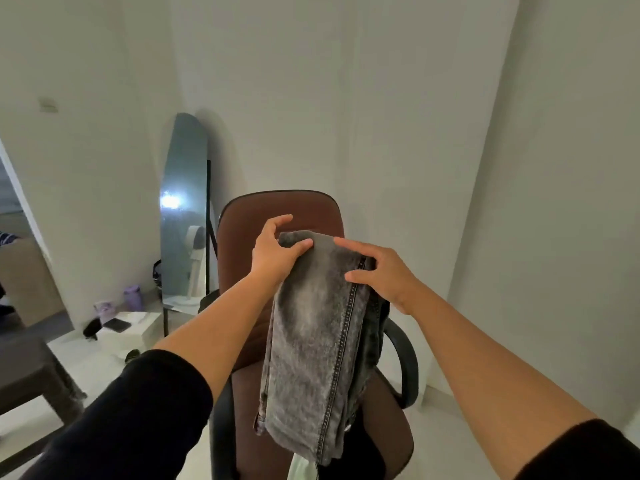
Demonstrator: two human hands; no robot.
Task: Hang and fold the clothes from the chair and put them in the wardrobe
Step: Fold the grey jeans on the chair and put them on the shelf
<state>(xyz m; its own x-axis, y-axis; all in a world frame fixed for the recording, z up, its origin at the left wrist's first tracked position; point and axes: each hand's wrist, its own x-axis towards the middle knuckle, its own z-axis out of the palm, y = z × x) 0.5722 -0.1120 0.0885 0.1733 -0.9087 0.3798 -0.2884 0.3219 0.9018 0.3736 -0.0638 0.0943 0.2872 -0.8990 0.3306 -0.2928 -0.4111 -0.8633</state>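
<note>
A pair of grey washed jeans hangs folded lengthwise in the air in front of a brown office chair. My left hand grips the jeans' top left edge, thumb over the fabric. On the top right part of the jeans, by the seam, my right hand rests with its fingers spread and bent. A pale green garment and something dark lie on the chair seat, mostly hidden by the jeans.
A tall mirror leans on the wall left of the chair. On the floor at the left are bottles, a phone and small items. A dark table stands at the lower left. White walls rise behind and at the right.
</note>
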